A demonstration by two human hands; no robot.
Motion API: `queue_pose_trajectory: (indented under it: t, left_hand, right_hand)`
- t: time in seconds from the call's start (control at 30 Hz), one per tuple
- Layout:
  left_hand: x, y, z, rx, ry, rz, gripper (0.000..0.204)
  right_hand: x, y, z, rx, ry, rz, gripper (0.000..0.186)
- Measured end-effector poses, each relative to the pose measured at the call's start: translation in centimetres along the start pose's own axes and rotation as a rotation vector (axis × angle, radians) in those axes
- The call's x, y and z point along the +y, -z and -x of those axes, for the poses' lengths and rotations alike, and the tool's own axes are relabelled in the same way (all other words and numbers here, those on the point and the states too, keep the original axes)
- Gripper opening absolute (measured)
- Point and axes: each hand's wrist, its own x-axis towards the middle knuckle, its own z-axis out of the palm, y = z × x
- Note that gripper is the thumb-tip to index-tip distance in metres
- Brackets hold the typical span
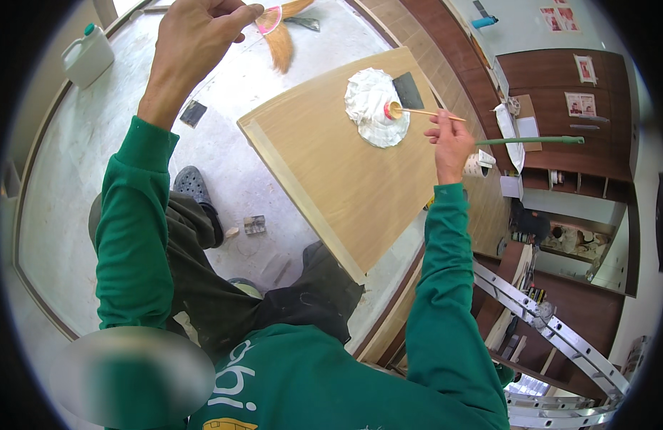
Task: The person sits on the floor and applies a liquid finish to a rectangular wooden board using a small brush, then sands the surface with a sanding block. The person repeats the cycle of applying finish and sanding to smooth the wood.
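My right hand [452,145] is closed round a thin wooden stick [427,112] over the far right part of a wooden board [310,154]. The stick's left end meets a small round tan-and-red thing [393,110], perhaps a little cup, on a crumpled-looking white mound [367,100]. I cannot tell whether the mound is cloth or paste. Beside it lies a dark grey flat sheet [408,90]. My left hand [191,36] is raised at the top edge, partly cut off, its fingers bent toward the thumb; what they hold, if anything, is hidden.
A straw broom [279,50] lies on the pale floor beyond my left hand. A white jug with a green cap [88,57] stands far left. Small dark squares [255,225] lie near my shoes. On the right are a metal ladder [553,326], brown cabinets [546,79] and a green pole [539,140].
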Motion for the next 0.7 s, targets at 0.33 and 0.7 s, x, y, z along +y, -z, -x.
queue_pose_trajectory:
  t: [0.33, 0.7]
  left_hand:
    - [0.9, -0.5, 0.4, -0.029, 0.031, 0.005, 0.039]
    - [0.6, -0.9, 0.5, -0.032, 0.016, -0.024, 0.038]
  right_hand:
    - [0.2, -0.5, 1.9, -0.033, -0.011, -0.037, 0.028]
    - [0.3, -0.4, 1.5, 0.035, 0.027, 0.056, 0.027]
